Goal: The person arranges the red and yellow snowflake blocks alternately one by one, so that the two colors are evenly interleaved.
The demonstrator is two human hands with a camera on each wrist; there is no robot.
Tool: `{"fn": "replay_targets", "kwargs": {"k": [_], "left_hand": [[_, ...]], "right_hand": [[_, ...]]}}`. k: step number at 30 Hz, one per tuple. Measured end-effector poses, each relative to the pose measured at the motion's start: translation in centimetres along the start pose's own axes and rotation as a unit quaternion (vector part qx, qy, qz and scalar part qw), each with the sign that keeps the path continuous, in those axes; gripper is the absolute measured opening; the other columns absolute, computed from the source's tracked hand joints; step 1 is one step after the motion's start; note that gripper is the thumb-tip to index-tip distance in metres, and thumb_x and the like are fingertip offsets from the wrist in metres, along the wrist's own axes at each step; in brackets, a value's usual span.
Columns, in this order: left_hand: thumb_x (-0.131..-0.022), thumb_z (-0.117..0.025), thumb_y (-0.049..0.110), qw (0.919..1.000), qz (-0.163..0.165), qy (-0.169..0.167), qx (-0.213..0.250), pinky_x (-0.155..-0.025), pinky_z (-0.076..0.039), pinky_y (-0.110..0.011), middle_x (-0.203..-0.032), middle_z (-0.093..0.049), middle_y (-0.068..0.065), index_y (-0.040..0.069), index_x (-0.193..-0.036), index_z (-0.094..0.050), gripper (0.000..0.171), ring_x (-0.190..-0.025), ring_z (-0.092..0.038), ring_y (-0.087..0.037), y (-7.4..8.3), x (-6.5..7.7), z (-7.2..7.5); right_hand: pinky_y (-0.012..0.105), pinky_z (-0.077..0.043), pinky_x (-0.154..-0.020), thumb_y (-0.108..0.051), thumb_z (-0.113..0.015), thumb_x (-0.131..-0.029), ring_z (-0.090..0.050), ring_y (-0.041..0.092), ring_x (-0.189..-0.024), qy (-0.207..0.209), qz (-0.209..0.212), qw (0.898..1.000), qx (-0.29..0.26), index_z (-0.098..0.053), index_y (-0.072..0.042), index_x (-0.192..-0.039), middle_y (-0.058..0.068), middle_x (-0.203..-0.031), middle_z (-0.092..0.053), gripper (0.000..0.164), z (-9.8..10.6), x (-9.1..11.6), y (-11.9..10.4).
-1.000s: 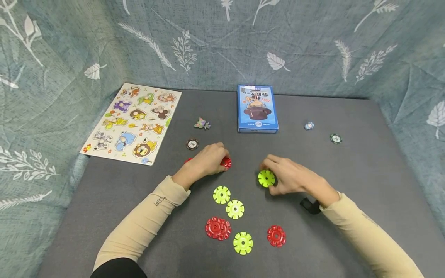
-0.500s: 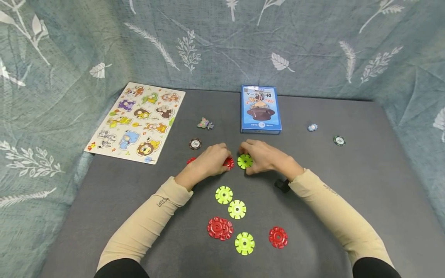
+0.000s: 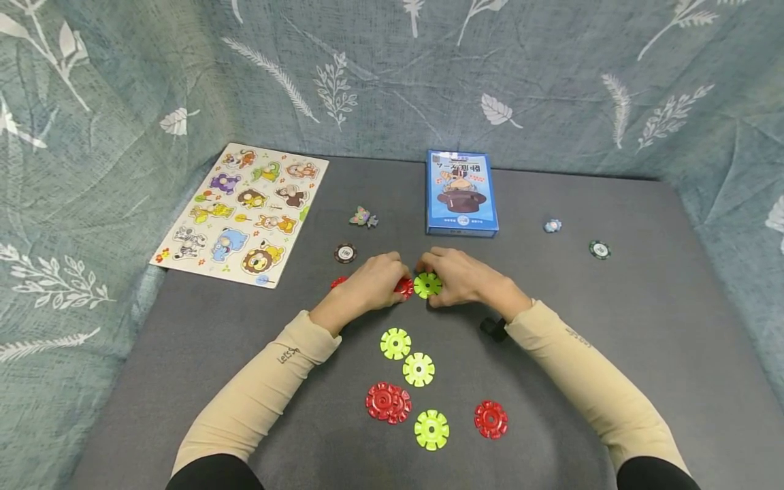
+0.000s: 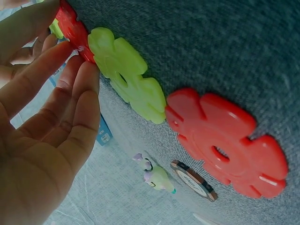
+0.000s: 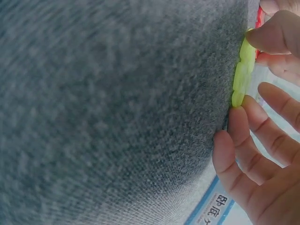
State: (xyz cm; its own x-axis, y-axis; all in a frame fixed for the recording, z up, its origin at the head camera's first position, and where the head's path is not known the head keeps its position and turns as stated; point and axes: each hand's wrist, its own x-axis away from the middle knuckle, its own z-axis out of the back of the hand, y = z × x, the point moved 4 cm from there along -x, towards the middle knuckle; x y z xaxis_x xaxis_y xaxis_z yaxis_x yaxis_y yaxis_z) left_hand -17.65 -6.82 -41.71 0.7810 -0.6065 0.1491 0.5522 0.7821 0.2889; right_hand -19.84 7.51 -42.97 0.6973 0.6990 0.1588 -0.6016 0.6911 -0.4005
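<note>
In the head view my left hand (image 3: 372, 282) pinches a red notched plastic disc (image 3: 404, 288) between thumb and fingers. Facing it, my right hand (image 3: 464, 278) grips a lime-green notched disc (image 3: 427, 285) by its edges. The two discs sit edge to edge; whether their slots interlock I cannot tell. From the left wrist view, a green disc (image 4: 129, 77) and a further red disc (image 4: 227, 143) extend in a row from the held red one (image 4: 75, 30). My left hand hides that green disc from the head camera. The right wrist view shows the held green disc (image 5: 243, 70) edge-on.
Nearer me lie loose green discs (image 3: 418, 369), two overlapping red discs (image 3: 388, 403) and a single red one (image 3: 491, 419). Behind are a blue box (image 3: 462, 194), an animal puzzle board (image 3: 241, 214), poker chips (image 3: 346, 253) and small figurines (image 3: 364, 217). Patterned cloth (image 3: 392, 82) walls the back.
My right hand has moved left and farther from me, bringing its green disc up beside the red one. My left hand keeps its hold on the red disc.
</note>
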Motion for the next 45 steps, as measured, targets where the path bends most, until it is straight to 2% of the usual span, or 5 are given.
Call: {"fn": "replay_targets", "kwargs": {"k": [14,28,36,45], "left_hand": [[-0.082,-0.076,0.016,0.9998,-0.018,0.01,0.005,-0.076,-0.051,-0.038,-0.097,-0.063,-0.011,0.009,-0.111,-0.071,0.031,-0.084,-0.058,-0.022,0.3,0.0,-0.1],[-0.083,-0.075,0.017,0.9998,-0.016,0.009,-0.007,-0.078,-0.052,-0.039,-0.099,-0.064,-0.012,0.009,-0.116,-0.069,0.034,-0.085,-0.06,-0.022,0.4,0.0,0.1],[-0.082,-0.077,0.019,1.0,0.001,0.004,-0.007,-0.082,-0.052,-0.04,-0.101,-0.064,-0.013,0.006,-0.115,-0.068,0.036,-0.09,-0.061,-0.024,0.3,0.1,0.0],[-0.082,-0.077,0.023,0.9999,0.013,-0.006,-0.01,-0.083,-0.052,-0.04,-0.101,-0.064,-0.012,0.004,-0.11,-0.069,0.035,-0.09,-0.061,-0.024,0.1,-0.1,-0.2]], "right_hand": [[0.031,-0.051,-0.077,-0.023,-0.077,-0.074,-0.059,0.015,-0.087,0.006,0.022,1.0,-0.002,-0.062,-0.009,-0.116,0.004,-0.105,-0.061,0.047,0.1,0.5,0.3],[0.031,-0.051,-0.076,-0.024,-0.076,-0.076,-0.059,0.015,-0.086,0.019,0.033,0.999,-0.003,-0.063,-0.009,-0.119,0.004,-0.105,-0.061,0.048,0.1,0.6,0.4],[0.03,-0.051,-0.076,-0.026,-0.075,-0.078,-0.059,0.014,-0.086,0.022,0.04,0.999,-0.007,-0.063,-0.01,-0.12,0.003,-0.105,-0.062,0.046,0.3,0.9,0.2],[0.033,-0.053,-0.08,-0.029,-0.073,-0.081,-0.062,0.016,-0.092,0.025,0.026,0.999,0.006,-0.064,-0.012,-0.12,0.002,-0.109,-0.063,0.044,1.0,2.2,-0.1]]}}
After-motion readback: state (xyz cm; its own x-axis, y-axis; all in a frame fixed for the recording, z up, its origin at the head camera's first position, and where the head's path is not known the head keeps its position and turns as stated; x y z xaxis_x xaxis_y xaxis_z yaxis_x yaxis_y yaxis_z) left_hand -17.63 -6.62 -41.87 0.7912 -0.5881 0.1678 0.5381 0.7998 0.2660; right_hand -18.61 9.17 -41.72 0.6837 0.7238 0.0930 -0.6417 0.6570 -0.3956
